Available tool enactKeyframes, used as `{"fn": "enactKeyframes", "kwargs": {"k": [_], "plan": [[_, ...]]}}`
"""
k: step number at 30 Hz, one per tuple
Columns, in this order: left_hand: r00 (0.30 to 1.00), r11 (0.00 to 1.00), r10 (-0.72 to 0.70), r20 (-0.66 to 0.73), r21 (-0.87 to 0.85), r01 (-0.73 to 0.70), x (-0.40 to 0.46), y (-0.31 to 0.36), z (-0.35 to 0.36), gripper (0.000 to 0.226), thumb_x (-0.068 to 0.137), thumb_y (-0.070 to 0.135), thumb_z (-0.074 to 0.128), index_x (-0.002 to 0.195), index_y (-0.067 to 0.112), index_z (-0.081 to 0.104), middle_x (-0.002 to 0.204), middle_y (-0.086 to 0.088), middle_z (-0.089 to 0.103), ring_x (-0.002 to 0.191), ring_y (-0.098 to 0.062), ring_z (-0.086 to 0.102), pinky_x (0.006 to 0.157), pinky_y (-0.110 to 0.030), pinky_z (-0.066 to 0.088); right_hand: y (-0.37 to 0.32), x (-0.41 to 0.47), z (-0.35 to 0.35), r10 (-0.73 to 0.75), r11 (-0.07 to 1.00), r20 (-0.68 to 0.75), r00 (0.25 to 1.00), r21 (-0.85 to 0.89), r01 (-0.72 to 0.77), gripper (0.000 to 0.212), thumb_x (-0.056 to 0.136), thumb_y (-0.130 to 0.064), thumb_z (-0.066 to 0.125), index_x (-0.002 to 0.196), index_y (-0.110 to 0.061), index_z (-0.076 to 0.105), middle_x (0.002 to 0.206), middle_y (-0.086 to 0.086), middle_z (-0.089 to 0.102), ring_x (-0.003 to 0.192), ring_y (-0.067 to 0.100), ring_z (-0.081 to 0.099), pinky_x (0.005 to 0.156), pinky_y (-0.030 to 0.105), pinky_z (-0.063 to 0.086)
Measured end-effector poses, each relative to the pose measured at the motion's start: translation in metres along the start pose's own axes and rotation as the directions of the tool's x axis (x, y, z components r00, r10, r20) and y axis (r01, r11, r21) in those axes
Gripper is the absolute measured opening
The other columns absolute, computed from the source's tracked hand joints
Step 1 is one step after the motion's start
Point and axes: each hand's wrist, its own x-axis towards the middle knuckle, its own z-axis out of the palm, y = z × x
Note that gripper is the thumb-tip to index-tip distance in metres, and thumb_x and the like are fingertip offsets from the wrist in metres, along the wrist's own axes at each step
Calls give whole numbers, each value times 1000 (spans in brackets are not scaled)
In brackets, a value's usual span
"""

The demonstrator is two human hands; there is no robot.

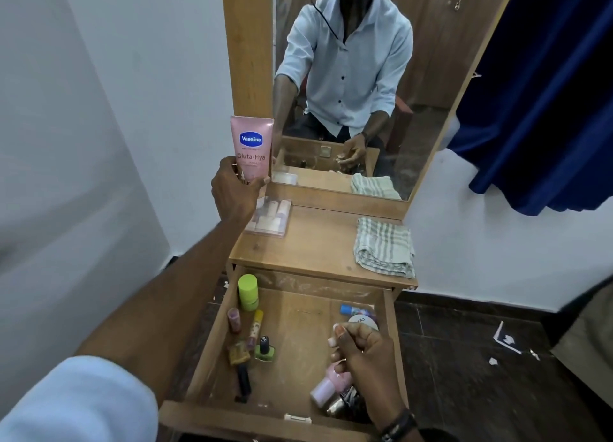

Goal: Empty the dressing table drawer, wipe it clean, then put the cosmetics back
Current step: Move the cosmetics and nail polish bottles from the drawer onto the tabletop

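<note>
While gripped upright, glossy pink tube (pixel 252 148).

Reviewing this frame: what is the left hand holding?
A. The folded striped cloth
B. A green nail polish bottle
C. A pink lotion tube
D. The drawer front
C: the left hand grips the pink lotion tube upright at the tabletop's back left corner, while the cloth lies untouched on the tabletop.
</note>
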Motion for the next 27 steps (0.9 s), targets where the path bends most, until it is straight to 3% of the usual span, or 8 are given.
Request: {"fn": "enactKeyframes", "kwargs": {"k": [15, 27], "plan": [[999, 999, 17, 47, -42, -15, 3, -21, 0, 60, 81, 21, 80, 132, 12, 49, 133, -7, 61, 115, -28, 63, 103, -46, 49, 0, -5, 1, -25, 999, 34, 999, 44, 23, 8, 92, 0, 59, 91, 6, 65, 65, 11, 68, 48, 12, 58, 42, 20, 46], [995, 1000, 4, 104, -6, -4, 4, -32, -2, 78, 77, 28, 83, 141, 13, 41, 139, -8, 58, 119, -29, 60, 104, -46, 47, 3, -7, -2, -78, 997, 29, 996, -2, 78, 6, 91, 1, 60, 90, 3, 66, 68, 14, 68, 50, 14, 59, 43, 23, 47]]}}
